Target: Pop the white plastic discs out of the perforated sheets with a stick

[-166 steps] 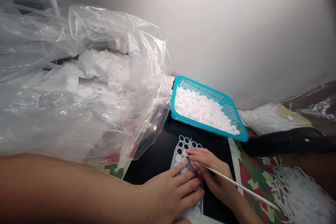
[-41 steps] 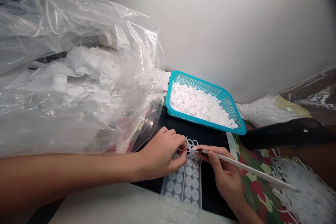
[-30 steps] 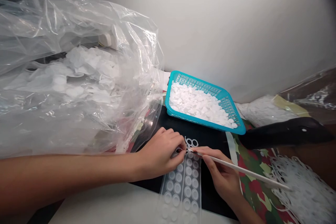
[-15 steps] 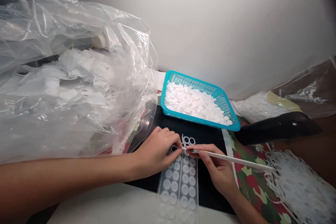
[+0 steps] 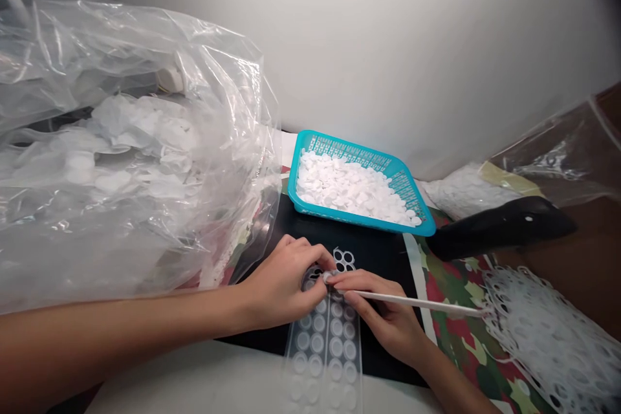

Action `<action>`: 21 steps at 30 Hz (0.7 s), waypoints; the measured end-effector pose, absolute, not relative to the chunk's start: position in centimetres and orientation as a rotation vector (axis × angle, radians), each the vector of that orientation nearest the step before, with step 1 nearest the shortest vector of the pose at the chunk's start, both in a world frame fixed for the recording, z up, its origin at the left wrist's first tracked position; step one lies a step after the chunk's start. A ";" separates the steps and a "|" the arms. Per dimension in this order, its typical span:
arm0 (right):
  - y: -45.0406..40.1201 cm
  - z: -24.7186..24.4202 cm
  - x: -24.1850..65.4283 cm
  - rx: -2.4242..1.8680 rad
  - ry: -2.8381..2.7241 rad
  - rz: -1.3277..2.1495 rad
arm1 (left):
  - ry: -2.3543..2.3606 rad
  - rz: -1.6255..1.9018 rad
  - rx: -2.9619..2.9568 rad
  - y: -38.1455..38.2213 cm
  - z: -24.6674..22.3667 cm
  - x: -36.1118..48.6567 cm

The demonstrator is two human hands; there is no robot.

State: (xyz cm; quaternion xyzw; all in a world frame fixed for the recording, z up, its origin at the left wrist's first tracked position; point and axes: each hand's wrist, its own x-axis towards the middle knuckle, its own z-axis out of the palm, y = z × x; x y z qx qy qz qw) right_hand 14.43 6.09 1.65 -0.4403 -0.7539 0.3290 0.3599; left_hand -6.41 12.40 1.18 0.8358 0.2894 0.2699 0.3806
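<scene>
A clear strip sheet (image 5: 317, 362) with rows of round white discs runs away from me over a black mat. At its far end are bare rings (image 5: 343, 260) with the dark mat showing through. My left hand (image 5: 295, 275) is closed, thumb and forefinger pinching a small white disc (image 5: 328, 277) just above the sheet. My right hand (image 5: 381, 310) is closed around a long thin white stick (image 5: 427, 303), whose back end points right. Its fingertips meet the left hand's at the disc. The stick's front end is hidden by the fingers.
A turquoise basket (image 5: 363, 222) of loose white discs stands behind the hands. A big clear plastic bag (image 5: 233, 110) of white pieces fills the left. On the right lie a black elongated object (image 5: 504, 226) and a heap of ring offcuts (image 5: 553, 336) on camouflage cloth.
Both hands have shifted slightly toward me on the sheet, and a round white disc now shows between the fingertips. The whole view has moved a little, so the basket appears farther left.
</scene>
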 end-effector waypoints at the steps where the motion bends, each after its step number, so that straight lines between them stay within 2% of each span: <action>1: 6.1 1.6 14.4 -1.119 -1.949 0.848 | 0.743 0.692 2.125 12.4 1.2 -6.4; 21: 6.1 1.2 14.9 -1.163 -1.879 0.806 | 0.777 0.708 2.071 12.7 1.0 -6.1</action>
